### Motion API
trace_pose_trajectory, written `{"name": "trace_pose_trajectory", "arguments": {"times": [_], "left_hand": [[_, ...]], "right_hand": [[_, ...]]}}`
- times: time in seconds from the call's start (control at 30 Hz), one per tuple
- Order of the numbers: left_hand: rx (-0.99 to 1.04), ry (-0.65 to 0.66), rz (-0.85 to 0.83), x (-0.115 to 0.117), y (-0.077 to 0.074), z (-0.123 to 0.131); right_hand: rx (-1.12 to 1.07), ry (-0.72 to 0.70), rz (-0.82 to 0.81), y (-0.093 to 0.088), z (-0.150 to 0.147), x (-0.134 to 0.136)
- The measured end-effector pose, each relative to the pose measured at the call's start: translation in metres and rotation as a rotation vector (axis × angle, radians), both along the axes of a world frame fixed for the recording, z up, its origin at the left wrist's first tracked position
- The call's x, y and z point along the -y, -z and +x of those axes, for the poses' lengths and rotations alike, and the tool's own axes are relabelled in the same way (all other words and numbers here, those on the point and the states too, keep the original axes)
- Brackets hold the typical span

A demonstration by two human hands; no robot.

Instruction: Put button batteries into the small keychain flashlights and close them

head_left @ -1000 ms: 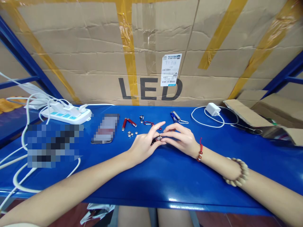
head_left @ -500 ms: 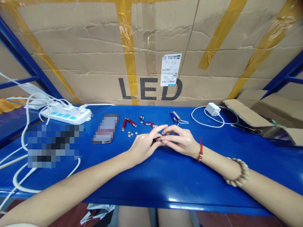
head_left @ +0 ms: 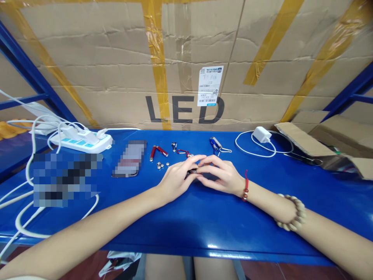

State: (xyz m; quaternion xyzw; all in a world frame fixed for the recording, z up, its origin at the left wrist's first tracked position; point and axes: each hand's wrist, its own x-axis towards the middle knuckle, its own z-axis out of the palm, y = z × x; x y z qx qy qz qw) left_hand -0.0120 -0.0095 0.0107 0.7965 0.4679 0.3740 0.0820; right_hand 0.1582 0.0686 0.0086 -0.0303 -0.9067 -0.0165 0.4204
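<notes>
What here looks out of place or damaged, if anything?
Small silver discs lie loose by two red tubes, in no neat row. The cardboard box behind looks creased. The dark piece between the left hand and right hand is mostly hidden, so I can't judge.

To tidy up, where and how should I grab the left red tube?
Probably pinch the left red tube by its near half, from above, across its long sides: it lies pointing away from you, far end close to the other red tube, their near ends spread apart.
</notes>
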Motion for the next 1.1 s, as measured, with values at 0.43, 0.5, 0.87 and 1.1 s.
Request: {"name": "trace_pose_trajectory", "arguments": {"times": [0.43, 0.5, 0.87, 1.1], "left_hand": [[0.033, -0.112, 0.025, 0.0003, -0.0019, 0.0018], [0.028, -0.130, 0.031, 0.0009, -0.0030, 0.0025], [0.014, -0.149, 0.024, 0.0014, -0.0043, 0.0030], [0.016, -0.117, 0.017, 0.0007, -0.0039, 0.0017]], "right_hand": [[0.014, 0.006, -0.077, -0.0038, 0.0001, 0.0024], [0.030, 0.044, -0.098, -0.0045, 0.0004, 0.0024], [0.145, 0.215, -0.127, 0.0001, -0.0008, 0.0013], [0.273, 0.089, -0.248, 0.0027, 0.0000, -0.0041]]}}
